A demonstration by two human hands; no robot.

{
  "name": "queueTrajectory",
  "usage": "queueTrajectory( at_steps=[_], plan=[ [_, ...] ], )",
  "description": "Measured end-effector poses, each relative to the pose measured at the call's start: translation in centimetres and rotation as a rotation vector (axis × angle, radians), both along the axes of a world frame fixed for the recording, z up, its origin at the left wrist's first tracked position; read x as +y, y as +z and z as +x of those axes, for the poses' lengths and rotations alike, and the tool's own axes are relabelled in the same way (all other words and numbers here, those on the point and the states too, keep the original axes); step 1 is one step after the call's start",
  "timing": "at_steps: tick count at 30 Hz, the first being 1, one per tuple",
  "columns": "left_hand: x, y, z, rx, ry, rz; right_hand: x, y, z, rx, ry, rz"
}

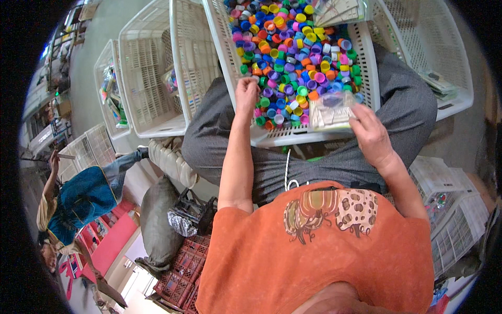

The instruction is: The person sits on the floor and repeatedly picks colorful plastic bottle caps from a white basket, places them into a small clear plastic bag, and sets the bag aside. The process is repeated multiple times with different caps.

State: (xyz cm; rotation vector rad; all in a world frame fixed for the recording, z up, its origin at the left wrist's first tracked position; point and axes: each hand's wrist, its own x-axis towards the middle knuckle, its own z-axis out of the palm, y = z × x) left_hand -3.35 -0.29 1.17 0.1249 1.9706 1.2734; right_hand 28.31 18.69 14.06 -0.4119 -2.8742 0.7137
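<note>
A white plastic crate (372, 89) in front of me holds a pile of multicoloured bottle caps (293, 57). My left hand (246, 93) is at the crate's left side over the caps, fingers curled together; what is in them, if anything, is too small to make out. My right hand (366, 125) is closed on the near end of a clear bag (327, 112) with pale flat pieces inside, at the crate's near right corner on top of the caps. Another bag of pale pieces (340, 9) lies at the far end of the crate.
More white crates stand left (146, 73) and right (429, 42). A co-worker in a teal garment (83, 204) is at lower left. A grey sack (159, 225), a black crate (193, 209) and red crates (185, 267) are behind me.
</note>
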Motion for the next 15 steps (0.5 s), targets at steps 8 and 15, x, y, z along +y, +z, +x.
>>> queueTrajectory(
  at_steps=[8, 15],
  plan=[
    [-0.7, 1.6, -0.7, 0.132, 0.012, 0.096, 0.0, -0.1, -0.4, 0.007, -0.047, 0.011],
    [-1.5, 1.7, 1.4, 0.289, -0.338, -0.141, 0.0, -0.6, -0.4, 0.022, -0.053, 0.034]
  ],
)
